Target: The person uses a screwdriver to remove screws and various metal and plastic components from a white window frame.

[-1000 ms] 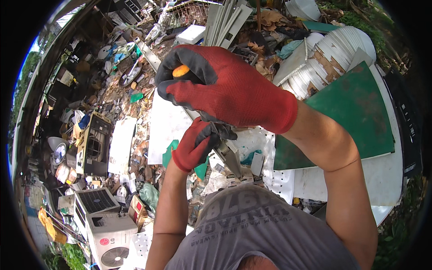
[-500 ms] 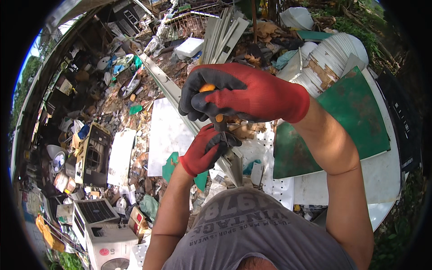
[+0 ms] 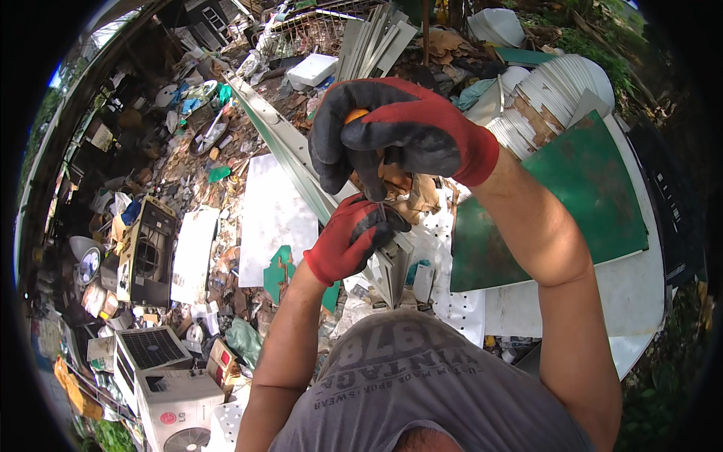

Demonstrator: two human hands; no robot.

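Red-gloved right hand [image 3: 410,129] closed around an orange handle [image 3: 356,115], left hand [image 3: 352,239] gripping a pale strip [image 3: 391,275]

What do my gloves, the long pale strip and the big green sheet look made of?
Gloves: red fabric, with dull black areas that look rubber-coated and crease at the bends.
Long pale strip: probably painted metal, given its straight, crisp edges, though plastic is possible.
Big green sheet: perhaps painted metal; brownish blotches resemble rust, but could be dirt.

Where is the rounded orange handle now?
Head view, upper centre: the rounded orange handle shows within the red-gloved right hand, above the left hand.
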